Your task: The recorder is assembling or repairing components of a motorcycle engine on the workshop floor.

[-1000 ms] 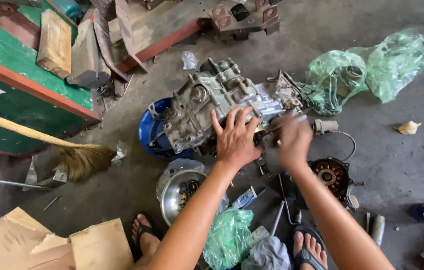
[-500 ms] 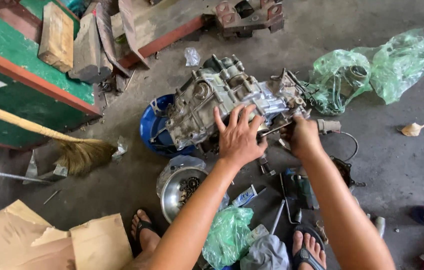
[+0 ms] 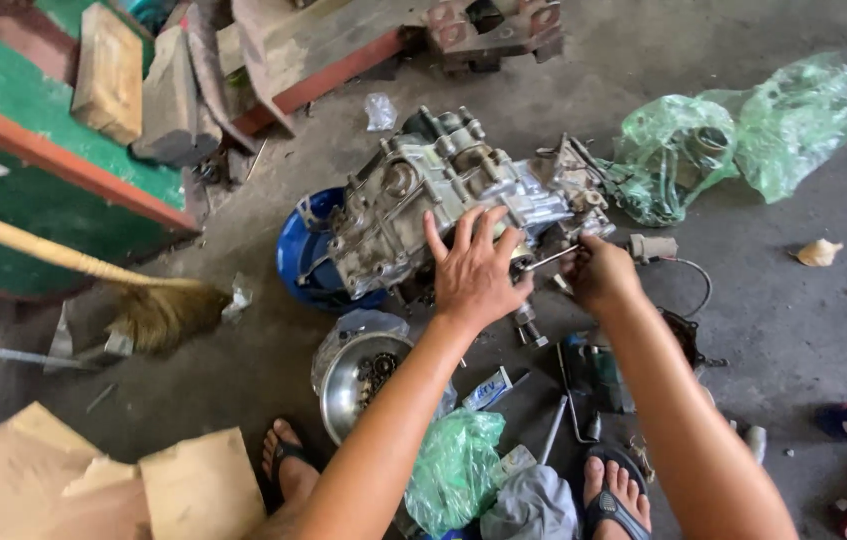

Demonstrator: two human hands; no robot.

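Observation:
A grey metal engine block (image 3: 443,190) lies on the concrete floor, resting partly on a blue bowl (image 3: 305,262). My left hand (image 3: 475,270) is pressed flat on the near side of the engine with its fingers spread. My right hand (image 3: 598,272) is closed around a thin metal wrench (image 3: 548,258), whose far end meets the engine beside my left hand. Both forearms reach in from the bottom of the view.
A steel bowl with small parts (image 3: 358,375) sits near my feet, with loose tools (image 3: 568,410) and a green plastic bag (image 3: 455,468). Another green bag (image 3: 743,140) lies right of the engine. A broom (image 3: 93,275), cardboard (image 3: 103,485) and a green bench (image 3: 33,150) are at left.
My right hand has come in from the right side of the engine to its near side and now grips the wrench. My left hand has stayed pressed on the engine.

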